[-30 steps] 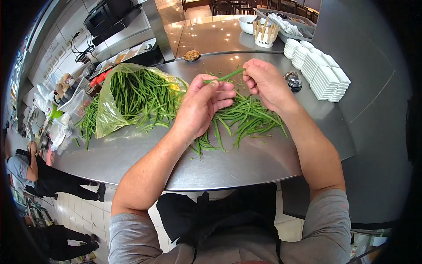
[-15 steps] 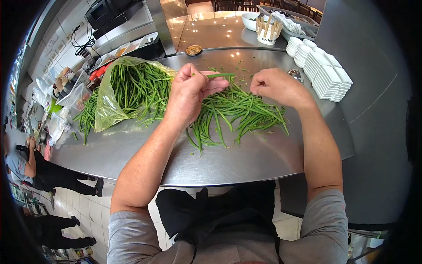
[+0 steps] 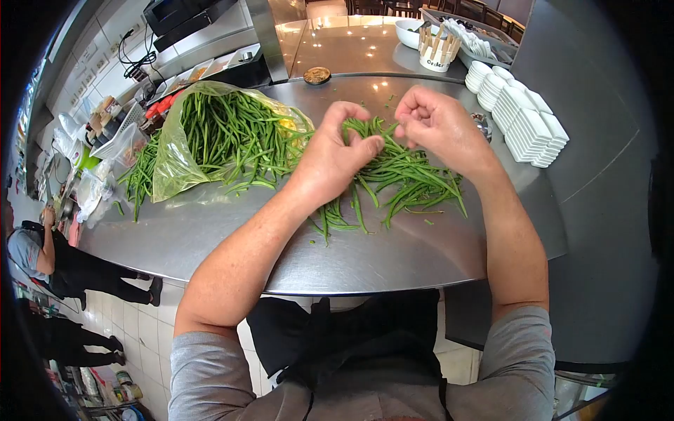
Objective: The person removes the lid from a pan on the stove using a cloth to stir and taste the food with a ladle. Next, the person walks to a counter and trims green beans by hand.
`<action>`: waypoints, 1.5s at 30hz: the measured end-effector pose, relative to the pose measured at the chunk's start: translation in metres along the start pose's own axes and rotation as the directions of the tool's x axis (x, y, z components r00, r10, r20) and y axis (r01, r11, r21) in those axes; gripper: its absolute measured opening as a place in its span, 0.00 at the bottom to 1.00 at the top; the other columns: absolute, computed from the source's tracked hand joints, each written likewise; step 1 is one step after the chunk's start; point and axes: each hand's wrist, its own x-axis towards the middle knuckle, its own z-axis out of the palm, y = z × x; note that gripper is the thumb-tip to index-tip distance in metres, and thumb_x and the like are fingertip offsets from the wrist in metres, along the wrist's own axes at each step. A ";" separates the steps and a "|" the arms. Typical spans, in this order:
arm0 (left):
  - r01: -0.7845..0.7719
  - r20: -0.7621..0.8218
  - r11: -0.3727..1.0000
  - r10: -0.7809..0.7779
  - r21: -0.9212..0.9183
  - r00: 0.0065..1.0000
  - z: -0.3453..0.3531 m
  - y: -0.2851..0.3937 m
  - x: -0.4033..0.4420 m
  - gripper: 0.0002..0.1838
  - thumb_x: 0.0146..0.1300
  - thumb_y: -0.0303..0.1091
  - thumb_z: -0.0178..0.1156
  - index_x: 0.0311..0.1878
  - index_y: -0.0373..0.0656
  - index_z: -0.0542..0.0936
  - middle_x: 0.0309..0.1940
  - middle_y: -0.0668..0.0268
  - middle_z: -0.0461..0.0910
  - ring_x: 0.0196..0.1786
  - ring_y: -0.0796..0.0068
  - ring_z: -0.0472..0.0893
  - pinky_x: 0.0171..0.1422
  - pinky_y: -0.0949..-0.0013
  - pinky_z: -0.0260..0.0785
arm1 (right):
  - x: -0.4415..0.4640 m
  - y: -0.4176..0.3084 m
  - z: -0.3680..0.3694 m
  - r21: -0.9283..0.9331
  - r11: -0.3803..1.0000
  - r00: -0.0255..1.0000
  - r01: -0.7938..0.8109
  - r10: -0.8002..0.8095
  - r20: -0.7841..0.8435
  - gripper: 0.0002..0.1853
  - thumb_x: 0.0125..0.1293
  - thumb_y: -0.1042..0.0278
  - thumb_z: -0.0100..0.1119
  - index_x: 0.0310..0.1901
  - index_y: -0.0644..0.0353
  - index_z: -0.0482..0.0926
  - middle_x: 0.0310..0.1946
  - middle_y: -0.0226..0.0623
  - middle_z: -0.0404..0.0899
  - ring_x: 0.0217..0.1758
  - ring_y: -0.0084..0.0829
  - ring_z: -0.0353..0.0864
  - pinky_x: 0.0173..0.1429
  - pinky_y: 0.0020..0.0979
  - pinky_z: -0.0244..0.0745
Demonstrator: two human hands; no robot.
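A loose pile of green beans (image 3: pixel 414 179) lies on the steel counter under both my hands. My left hand (image 3: pixel 335 151) is over the pile's left part, with thumb and forefinger curved apart and bean pieces showing in the gap. Its other fingers are hidden behind the palm. Close by on the right, my right hand (image 3: pixel 446 130) is closed, fingertips curled to the thumb above the pile's far side; whatever they pinch is too small to make out. Left of my hands, an open yellowish plastic bag (image 3: pixel 168 165) full of long green beans lies on its side, some spilling out.
Stacked white dishes (image 3: pixel 523 123) stand at the counter's right end. A small round bowl (image 3: pixel 316 75) sits at the back, and a white cup of sticks (image 3: pixel 439 52) is beyond. Plastic bags (image 3: pixel 95 196) crowd the left end. Other people (image 3: pixel 35 252) stand at far left.
The bean that was in my left hand no longer shows there, and its thumb and forefinger have parted. My left hand has moved right and my right hand slightly up, bringing them closer together.
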 end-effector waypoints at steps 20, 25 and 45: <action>0.265 0.255 0.936 -0.204 -0.232 0.945 -0.014 0.002 0.006 0.05 0.84 0.37 0.59 0.53 0.48 0.77 0.32 0.72 0.79 0.27 0.86 0.70 0.32 0.76 0.62 | 0.003 0.003 0.030 0.213 0.930 0.952 -0.300 0.306 0.004 0.08 0.70 0.65 0.60 0.39 0.62 0.81 0.28 0.31 0.82 0.29 0.22 0.79 0.32 0.31 0.75; 0.216 0.250 0.940 -0.149 -0.264 0.957 -0.010 -0.002 0.006 0.05 0.85 0.37 0.57 0.54 0.49 0.75 0.32 0.70 0.81 0.25 0.85 0.69 0.30 0.76 0.58 | 0.009 0.033 0.025 0.776 0.449 0.890 -0.444 0.324 0.321 0.09 0.75 0.63 0.58 0.42 0.60 0.80 0.30 0.30 0.80 0.28 0.20 0.76 0.30 0.27 0.72; 0.136 0.262 0.792 0.032 -0.595 0.965 -0.024 -0.011 0.016 0.05 0.87 0.35 0.52 0.57 0.47 0.75 0.37 0.67 0.79 0.30 0.84 0.69 0.35 0.76 0.63 | 0.005 0.025 0.033 0.385 0.788 0.849 -0.480 0.307 0.431 0.10 0.73 0.65 0.59 0.43 0.64 0.83 0.32 0.29 0.82 0.34 0.21 0.80 0.36 0.28 0.74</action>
